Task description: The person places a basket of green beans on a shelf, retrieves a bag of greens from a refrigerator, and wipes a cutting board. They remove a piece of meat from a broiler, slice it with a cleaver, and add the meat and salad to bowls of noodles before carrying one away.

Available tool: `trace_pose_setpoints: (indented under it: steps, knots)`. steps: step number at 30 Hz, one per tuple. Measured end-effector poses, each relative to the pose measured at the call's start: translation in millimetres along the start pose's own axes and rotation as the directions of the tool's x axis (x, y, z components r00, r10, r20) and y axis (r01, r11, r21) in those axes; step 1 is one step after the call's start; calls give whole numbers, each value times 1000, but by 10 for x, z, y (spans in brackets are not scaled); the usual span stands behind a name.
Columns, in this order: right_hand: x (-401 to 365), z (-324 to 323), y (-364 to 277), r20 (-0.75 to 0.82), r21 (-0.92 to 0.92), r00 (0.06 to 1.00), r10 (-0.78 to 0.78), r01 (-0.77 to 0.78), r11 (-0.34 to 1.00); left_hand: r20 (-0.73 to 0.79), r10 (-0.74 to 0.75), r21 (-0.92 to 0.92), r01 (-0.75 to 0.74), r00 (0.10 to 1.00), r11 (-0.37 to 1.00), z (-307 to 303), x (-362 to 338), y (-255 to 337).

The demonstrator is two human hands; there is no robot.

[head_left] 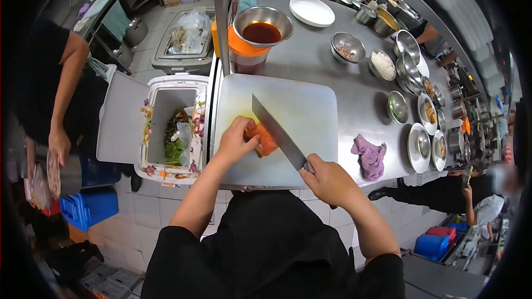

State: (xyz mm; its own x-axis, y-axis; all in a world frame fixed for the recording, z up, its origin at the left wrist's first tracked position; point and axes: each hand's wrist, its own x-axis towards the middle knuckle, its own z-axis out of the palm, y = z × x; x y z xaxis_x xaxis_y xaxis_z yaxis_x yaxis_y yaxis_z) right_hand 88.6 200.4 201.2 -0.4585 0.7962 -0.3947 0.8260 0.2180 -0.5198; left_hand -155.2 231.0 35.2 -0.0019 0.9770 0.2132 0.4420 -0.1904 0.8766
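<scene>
Orange piece lies between the left hand and the cleaver blade

The orange piece (265, 139) lies on the white cutting board (307, 99), a little left of the board's middle. Its long axis appears to slant from upper left to lower right, roughly along the line of the blade, though the fingers hide one end. The left hand (237, 139) is the nearer one: its thumb and curled fingers hold the piece in a narrow grip from the left, so the piece lies just to the right of that palm. The right hand (331, 181) is closed around the handle of the cleaver (280, 134), whose blade slants up and left along the piece's right side; whether steel touches food, I cannot tell. Farther out, a purple cloth (369, 158) lies right of the board, an open waste bin (157, 124) stands to its left, and a metal bowl of dark red liquid (262, 27) sits beyond its upper left corner
</scene>
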Motion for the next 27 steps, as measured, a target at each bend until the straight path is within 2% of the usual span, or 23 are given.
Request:
trace_pose_setpoints:
  steps: [8, 14, 15, 17, 19, 21, 27]
  knots:
    - [1, -113, -269, 85, -144, 996, -17, 29, 989, -54, 140, 107, -133, 989, 985, 10, 11, -43]
    - [177, -311, -351, 155, -267, 987, -52, 93, 959, -104, 167, 139, -152, 980, 979, 64, -25, -35]
    - [242, -362, -412, 156, -267, 987, -49, 90, 959, -103, 166, 136, -151, 981, 979, 66, -26, -29]
    - [390, -432, -586, 271, -237, 958, 97, -31, 971, -112, 195, 160, -176, 974, 971, 63, -34, -19]
    - [592, -373, -586, 271, -254, 960, 66, 5, 967, -116, 207, 164, -186, 971, 969, 80, -31, -54]
    - [761, -321, -647, 321, -156, 931, 173, -128, 979, -117, 220, 173, -198, 968, 965, 93, -34, -80]
    - [565, -388, -553, 315, -114, 939, 140, -109, 987, -129, 188, 176, -164, 974, 971, 94, -35, -30]
